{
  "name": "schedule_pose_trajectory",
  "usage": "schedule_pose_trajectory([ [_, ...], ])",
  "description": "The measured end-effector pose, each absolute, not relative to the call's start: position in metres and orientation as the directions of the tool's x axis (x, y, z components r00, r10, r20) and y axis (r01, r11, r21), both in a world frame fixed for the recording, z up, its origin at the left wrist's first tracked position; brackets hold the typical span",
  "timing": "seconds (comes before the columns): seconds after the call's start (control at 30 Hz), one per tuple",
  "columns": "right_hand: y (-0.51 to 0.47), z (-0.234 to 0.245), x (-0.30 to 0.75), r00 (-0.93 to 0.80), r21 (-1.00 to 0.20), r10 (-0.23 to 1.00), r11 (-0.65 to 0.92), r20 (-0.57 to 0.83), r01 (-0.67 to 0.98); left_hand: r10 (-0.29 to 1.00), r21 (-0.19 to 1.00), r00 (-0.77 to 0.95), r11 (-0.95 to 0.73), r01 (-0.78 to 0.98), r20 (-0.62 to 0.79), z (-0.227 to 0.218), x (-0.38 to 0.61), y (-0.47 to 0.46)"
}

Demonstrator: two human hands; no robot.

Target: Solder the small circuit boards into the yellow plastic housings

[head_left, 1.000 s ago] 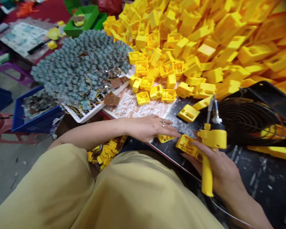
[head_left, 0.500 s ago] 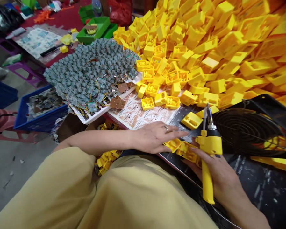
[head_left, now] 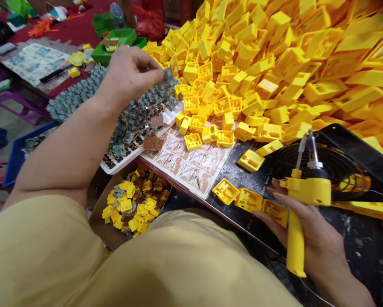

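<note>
My left hand [head_left: 132, 74] is raised over the heap of small grey parts [head_left: 73, 91], thumb and fingers pinched at a grey part [head_left: 169, 80] at the heap's right edge. My right hand [head_left: 316, 230] is wrapped round a yellow soldering gun [head_left: 296, 238], whose metal tip points up and away from me. Its fingers also reach a yellow case [head_left: 276, 212], partly hidden behind them. In a row with that one, two more open yellow cases, a middle case [head_left: 249, 199] and a left case [head_left: 225, 191], lie hollow side up along the table's near edge.
A large pile of yellow cases [head_left: 249, 55] covers the back and right. A black fan [head_left: 332, 162] lies beyond the soldering gun. Below the table edge, a cardboard box [head_left: 98, 213] holds yellow pieces. A white tray [head_left: 127, 164] carries the grey parts; green trays [head_left: 98, 54] stand behind.
My left hand has left the row of yellow cases and moved up and left to the grey parts. My right hand, with the soldering gun, has shifted right in view.
</note>
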State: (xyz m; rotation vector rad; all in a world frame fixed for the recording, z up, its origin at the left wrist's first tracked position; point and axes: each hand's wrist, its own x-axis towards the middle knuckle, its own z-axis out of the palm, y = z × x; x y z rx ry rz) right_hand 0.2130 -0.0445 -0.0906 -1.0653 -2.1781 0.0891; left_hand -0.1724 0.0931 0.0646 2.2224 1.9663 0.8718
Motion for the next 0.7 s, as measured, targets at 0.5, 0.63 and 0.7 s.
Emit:
schedule_pose_trajectory([
  [0.5, -0.03, -0.087, 0.155, -0.552, -0.372, 0.671, 0.738, 0.494, 0.563, 0.885, 0.604, 0.423, -0.231, 0.763, -0.196, -0.04, -0.102, 0.02],
  [0.63, -0.034, -0.077, 0.168, -0.469, -0.382, 0.663, 0.733, 0.583, 0.562, 0.858, 0.035, 0.456, -0.462, 0.886, -0.235, -0.035, -0.107, -0.004],
  [0.7, -0.037, -0.07, 0.175, -0.401, -0.391, 0.656, 0.726, 0.639, 0.566, 0.827, -0.105, 0.532, -0.554, 0.826, -0.18, -0.03, -0.106, -0.005],
])
